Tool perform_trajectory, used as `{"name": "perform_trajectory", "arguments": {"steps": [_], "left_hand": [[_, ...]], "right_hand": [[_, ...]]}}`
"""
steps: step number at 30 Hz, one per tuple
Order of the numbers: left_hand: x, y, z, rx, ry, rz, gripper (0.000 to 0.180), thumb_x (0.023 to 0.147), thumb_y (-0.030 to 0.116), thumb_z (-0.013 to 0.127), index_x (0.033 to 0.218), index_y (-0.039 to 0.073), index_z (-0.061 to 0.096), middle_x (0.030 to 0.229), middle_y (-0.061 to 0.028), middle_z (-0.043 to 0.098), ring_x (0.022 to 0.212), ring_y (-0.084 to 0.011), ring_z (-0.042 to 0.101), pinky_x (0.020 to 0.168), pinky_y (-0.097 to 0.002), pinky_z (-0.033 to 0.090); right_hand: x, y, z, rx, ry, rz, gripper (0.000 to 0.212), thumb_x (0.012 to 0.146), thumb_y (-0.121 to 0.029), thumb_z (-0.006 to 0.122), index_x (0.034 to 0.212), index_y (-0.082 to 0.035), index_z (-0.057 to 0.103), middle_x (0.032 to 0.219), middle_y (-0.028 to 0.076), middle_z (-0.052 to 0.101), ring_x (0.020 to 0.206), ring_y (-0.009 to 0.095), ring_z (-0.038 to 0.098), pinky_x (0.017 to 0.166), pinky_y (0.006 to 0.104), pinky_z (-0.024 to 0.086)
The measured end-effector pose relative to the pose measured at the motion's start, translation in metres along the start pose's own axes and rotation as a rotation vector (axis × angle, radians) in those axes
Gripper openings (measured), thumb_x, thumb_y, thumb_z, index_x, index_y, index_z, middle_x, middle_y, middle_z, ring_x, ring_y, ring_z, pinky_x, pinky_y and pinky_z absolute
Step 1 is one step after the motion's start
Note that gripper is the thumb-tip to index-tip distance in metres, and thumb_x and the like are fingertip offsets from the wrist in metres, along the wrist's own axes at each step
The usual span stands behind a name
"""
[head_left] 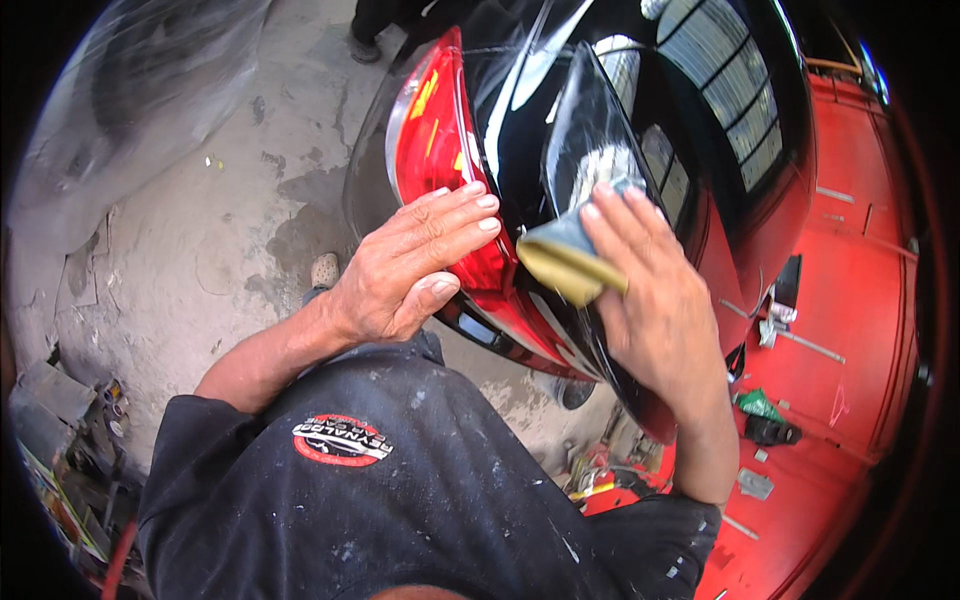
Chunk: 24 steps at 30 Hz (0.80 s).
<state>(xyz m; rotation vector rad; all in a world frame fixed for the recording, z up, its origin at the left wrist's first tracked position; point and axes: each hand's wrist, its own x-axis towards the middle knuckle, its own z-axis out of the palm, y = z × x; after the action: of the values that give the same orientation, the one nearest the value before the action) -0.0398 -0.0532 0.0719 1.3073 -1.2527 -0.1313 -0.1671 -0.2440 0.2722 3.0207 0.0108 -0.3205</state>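
My left hand (415, 255) lies with its fingers stretched out and close together over the red tail light (435, 150) of a glossy black car. Nothing is in it. Under the fingers of my right hand (655, 285) is a folded cloth (575, 255), blue-grey with an olive-yellow fold toward me. The hand presses it on the black body panel (525, 150) to the right of the light. Just beyond the fingertips, a whitish, hazy patch (603, 165) shows on the shiny paint. My palm hides part of the cloth.
Red sheeting or a red platform (850, 330) at the right carries a green bundle (760, 405) and small scraps. Clear plastic sheeting (150, 90) hangs at the far left above a stained concrete floor (220, 250). Clutter (85, 420) lies lower left. Someone's dark shoe (363, 48) is at the top.
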Motion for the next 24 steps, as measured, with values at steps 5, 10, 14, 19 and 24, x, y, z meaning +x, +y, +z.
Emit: {"name": "perform_trajectory", "arguments": {"steps": [5, 10, 14, 19, 24], "left_hand": [[-0.018, 0.000, -0.014, 0.018, 0.069, -0.105, 0.046, 0.108, 0.026, 0.047, 0.141, -0.004, 0.060, 0.147, -0.0242, 0.059, 0.145, -0.0397, 0.050, 0.122, -0.0520, 0.035], [-0.041, -0.007, -0.015, 0.025, 0.089, -0.200, 0.046, 0.109, 0.026, 0.047, 0.141, -0.003, 0.061, 0.148, -0.0237, 0.059, 0.145, -0.0385, 0.050, 0.122, -0.0511, 0.034], [-0.049, -0.006, -0.018, 0.014, 0.078, -0.214, 0.045, 0.108, 0.024, 0.049, 0.141, -0.003, 0.060, 0.148, -0.0233, 0.058, 0.145, -0.0379, 0.049, 0.122, -0.0508, 0.034], [-0.042, -0.013, -0.014, -0.004, 0.101, -0.192, 0.044, 0.108, 0.024, 0.050, 0.141, -0.003, 0.060, 0.148, -0.0232, 0.059, 0.145, -0.0381, 0.050, 0.122, -0.0505, 0.035], [-0.030, -0.016, -0.012, 0.005, 0.072, -0.153, 0.044, 0.108, 0.025, 0.050, 0.141, -0.003, 0.060, 0.147, -0.0231, 0.059, 0.144, -0.0382, 0.051, 0.122, -0.0500, 0.035]], "right_hand": [[0.075, 0.046, 0.019, -0.114, 0.078, -0.045, 0.040, 0.096, -0.012, 0.066, 0.133, 0.003, 0.065, 0.143, 0.021, 0.063, 0.137, 0.039, 0.056, 0.117, 0.0444, 0.043], [0.136, 0.078, 0.028, -0.200, 0.069, 0.005, 0.036, 0.099, -0.016, 0.059, 0.127, 0.005, 0.069, 0.137, 0.023, 0.066, 0.131, 0.039, 0.061, 0.112, 0.0469, 0.049], [0.111, 0.062, 0.021, -0.176, 0.092, -0.120, 0.039, 0.094, -0.012, 0.065, 0.129, 0.006, 0.067, 0.137, 0.023, 0.065, 0.132, 0.038, 0.060, 0.116, 0.0453, 0.045], [0.067, 0.023, 0.014, -0.123, 0.026, -0.100, 0.045, 0.089, -0.008, 0.070, 0.131, 0.005, 0.065, 0.140, 0.022, 0.063, 0.135, 0.041, 0.056, 0.117, 0.0488, 0.043], [0.141, 0.077, 0.032, -0.264, 0.162, -0.002, 0.033, 0.099, -0.017, 0.063, 0.121, 0.006, 0.068, 0.115, 0.026, 0.072, 0.103, 0.039, 0.073, 0.092, 0.0473, 0.059]]}}
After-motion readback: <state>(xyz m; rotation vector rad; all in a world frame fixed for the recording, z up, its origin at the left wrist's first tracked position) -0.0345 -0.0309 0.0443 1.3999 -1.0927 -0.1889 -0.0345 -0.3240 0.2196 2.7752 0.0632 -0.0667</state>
